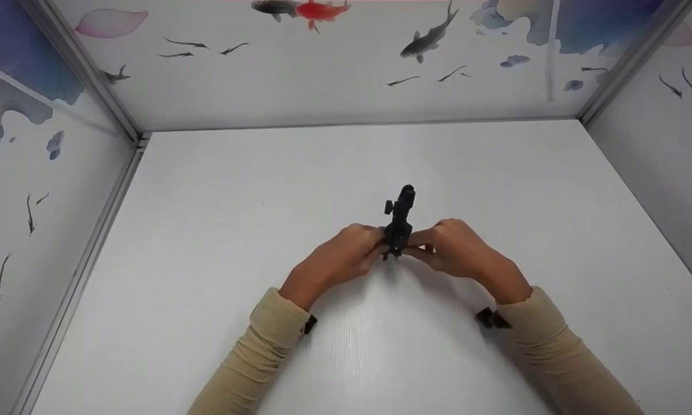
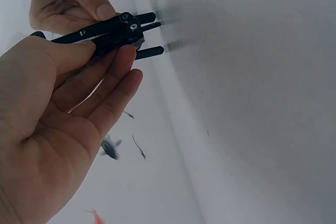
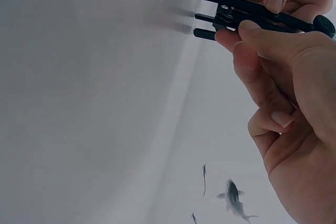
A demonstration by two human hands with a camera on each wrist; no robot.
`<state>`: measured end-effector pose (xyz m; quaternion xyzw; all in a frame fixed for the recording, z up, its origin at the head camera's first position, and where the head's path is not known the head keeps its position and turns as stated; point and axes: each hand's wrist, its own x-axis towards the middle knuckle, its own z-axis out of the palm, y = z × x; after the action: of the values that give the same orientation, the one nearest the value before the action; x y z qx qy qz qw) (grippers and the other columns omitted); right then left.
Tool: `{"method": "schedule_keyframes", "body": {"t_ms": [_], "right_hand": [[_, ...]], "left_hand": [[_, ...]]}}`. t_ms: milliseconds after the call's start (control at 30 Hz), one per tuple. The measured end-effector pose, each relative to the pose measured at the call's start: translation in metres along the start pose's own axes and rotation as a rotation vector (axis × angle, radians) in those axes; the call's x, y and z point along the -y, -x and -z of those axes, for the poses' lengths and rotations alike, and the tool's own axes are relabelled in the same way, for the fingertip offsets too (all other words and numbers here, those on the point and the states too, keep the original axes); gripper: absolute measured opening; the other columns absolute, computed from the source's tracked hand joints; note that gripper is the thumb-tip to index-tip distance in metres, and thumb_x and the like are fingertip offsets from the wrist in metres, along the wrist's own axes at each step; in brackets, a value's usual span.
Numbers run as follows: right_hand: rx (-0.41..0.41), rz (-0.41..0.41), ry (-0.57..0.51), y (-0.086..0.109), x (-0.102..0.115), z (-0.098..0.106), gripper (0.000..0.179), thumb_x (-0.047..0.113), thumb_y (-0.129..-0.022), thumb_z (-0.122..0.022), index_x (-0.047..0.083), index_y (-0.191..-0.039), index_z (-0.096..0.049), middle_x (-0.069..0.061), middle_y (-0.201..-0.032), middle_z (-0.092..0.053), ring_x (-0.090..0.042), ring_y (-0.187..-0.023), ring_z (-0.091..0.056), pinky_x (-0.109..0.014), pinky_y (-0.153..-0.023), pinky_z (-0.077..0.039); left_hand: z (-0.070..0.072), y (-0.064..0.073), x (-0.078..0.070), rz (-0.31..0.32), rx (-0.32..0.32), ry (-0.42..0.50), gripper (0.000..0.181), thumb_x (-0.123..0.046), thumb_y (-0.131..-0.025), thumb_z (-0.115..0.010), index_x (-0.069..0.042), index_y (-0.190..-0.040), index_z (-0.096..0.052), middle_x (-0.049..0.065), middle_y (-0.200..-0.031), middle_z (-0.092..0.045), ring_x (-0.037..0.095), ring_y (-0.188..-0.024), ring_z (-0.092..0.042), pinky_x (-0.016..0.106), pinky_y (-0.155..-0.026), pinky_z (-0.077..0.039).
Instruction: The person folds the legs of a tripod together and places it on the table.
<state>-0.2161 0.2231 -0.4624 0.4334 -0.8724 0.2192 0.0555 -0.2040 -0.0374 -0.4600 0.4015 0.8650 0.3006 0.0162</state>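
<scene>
A small black tripod-like stand (image 1: 402, 216) stands upright over the white table, both hands on its lower part. A round knob (image 1: 388, 207) sticks out at its left side. My left hand (image 1: 348, 253) pinches it between thumb and fingers from the left. From the right, my right hand (image 1: 458, 248) pinches it with thumb and forefinger. In the left wrist view the stand (image 2: 118, 29) shows a hinge with screws, and several slim leg ends point at the tabletop. The right wrist view shows the same leg ends of the stand (image 3: 252, 11) close to the table surface.
The white tabletop (image 1: 225, 230) spreads around both arms. Printed panels with fish (image 1: 429, 40) stand along the back and sides, joined by metal corner posts (image 1: 86, 69). Small black devices (image 1: 491, 318) sit at both wrists, below the beige cuffs.
</scene>
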Motion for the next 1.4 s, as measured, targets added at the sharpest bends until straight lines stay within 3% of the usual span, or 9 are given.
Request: {"method": "schedule_keyframes", "body": {"t_ms": [200,533,900,1133,1400], "right_hand": [[0.018,0.000,-0.004,-0.001,0.001,0.000,0.016,0.018,-0.095,-0.086,0.025,-0.109,-0.088,0.008,-0.077,-0.081,0.002,-0.053,-0.043,-0.020,-0.050,-0.038],[0.020,0.001,-0.001,-0.002,0.006,-0.001,0.014,0.021,-0.093,-0.088,0.024,-0.106,-0.088,0.012,-0.084,-0.083,-0.001,-0.059,-0.068,-0.023,-0.055,-0.052],[-0.030,0.022,0.030,-0.001,0.007,-0.005,0.011,0.026,-0.090,-0.091,0.025,-0.101,-0.089,0.015,-0.081,-0.082,0.000,-0.055,-0.061,-0.023,-0.055,-0.048],[-0.047,0.026,0.044,-0.002,0.009,-0.007,0.011,0.027,-0.088,-0.092,0.024,-0.098,-0.089,0.012,-0.079,-0.082,0.001,-0.054,-0.057,-0.022,-0.053,-0.046],[-0.032,0.018,0.014,-0.003,0.008,-0.005,0.011,0.028,-0.089,-0.092,0.024,-0.099,-0.089,0.013,-0.081,-0.082,0.000,-0.056,-0.062,-0.023,-0.055,-0.049]], "left_hand": [[0.002,-0.001,0.002,0.011,-0.004,0.027,0.017,-0.010,-0.109,-0.064,-0.001,-0.119,-0.074,0.011,-0.113,-0.082,0.019,-0.100,-0.078,0.035,-0.086,-0.063],[-0.001,0.000,0.003,0.048,-0.041,0.031,0.012,-0.007,-0.110,-0.061,-0.001,-0.115,-0.071,0.013,-0.103,-0.082,0.013,-0.085,-0.065,0.032,-0.076,-0.055],[-0.007,-0.004,0.004,0.056,-0.053,0.074,0.026,-0.009,-0.114,-0.053,-0.004,-0.136,-0.066,0.009,-0.121,-0.079,0.020,-0.112,-0.075,0.037,-0.099,-0.061],[-0.009,-0.004,0.003,0.039,-0.046,0.061,0.030,-0.002,-0.110,-0.056,-0.008,-0.139,-0.061,0.009,-0.112,-0.076,0.020,-0.104,-0.071,0.038,-0.094,-0.060],[-0.007,-0.004,0.004,0.056,-0.046,0.120,0.036,-0.002,-0.108,-0.061,-0.008,-0.144,-0.061,0.008,-0.120,-0.079,0.020,-0.113,-0.076,0.036,-0.099,-0.061]]}}
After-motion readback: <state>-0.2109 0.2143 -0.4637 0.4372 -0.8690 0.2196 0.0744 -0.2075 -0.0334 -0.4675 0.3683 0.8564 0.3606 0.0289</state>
